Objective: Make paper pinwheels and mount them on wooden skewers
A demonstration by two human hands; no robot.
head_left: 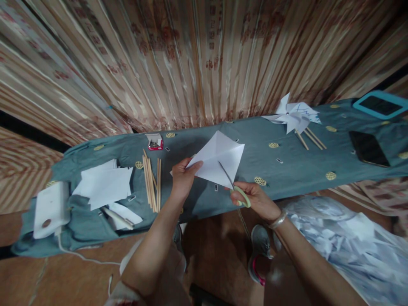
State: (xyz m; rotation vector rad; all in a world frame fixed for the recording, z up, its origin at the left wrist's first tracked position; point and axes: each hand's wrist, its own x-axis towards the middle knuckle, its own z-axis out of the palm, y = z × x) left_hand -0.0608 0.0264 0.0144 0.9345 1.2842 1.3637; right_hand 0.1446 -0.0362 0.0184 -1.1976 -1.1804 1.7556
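Observation:
My left hand (184,176) pinches the left corner of a creased white paper square (219,158) and holds it up over the blue-grey cloth (287,170). My right hand (255,199) grips green-handled scissors (237,189). Their blades reach up into the paper's lower edge, near its middle. Both hands hover above the front edge of the cloth-covered table.
Wooden sticks (152,182) lie left of my hands, beside loose white sheets (105,185) and a white device (51,208). A small red box (155,143) sits behind. Finished paper pinwheels (295,117), a dark phone (368,148) and a blue-framed tablet (379,104) lie right. A bag of paper scraps (344,242) sits below.

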